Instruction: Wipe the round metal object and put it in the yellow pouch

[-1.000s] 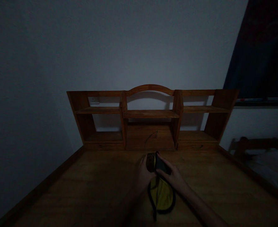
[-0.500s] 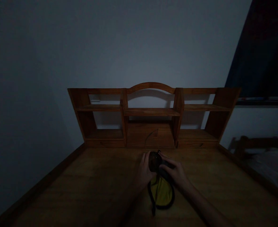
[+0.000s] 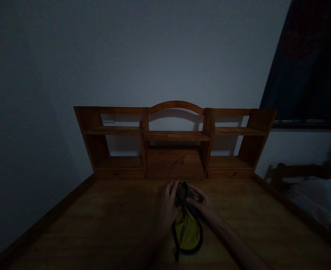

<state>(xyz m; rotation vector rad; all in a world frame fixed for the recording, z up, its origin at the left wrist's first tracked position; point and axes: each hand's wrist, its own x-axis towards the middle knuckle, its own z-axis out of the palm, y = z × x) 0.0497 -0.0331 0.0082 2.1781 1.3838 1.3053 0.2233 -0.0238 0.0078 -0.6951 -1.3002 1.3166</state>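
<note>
In dim light, a yellow pouch with a black rim (image 3: 188, 234) lies on the wooden desk (image 3: 111, 225), its far end lifted between my hands. My left hand (image 3: 168, 208) curls round that end from the left, with a small dark round object (image 3: 180, 195) between its fingers and the pouch mouth. My right hand (image 3: 201, 204) pinches the black edge of the pouch from the right. What the dark object is cannot be made out.
A wooden shelf unit (image 3: 175, 140) with an arched top stands at the back of the desk against a pale wall. A raised wooden edge (image 3: 41, 225) runs along the desk's left side. A bed frame (image 3: 297, 172) shows at the right.
Both hands and the pouch have shifted slightly left. The dark round object sits lower between the fingers than half a second ago.
</note>
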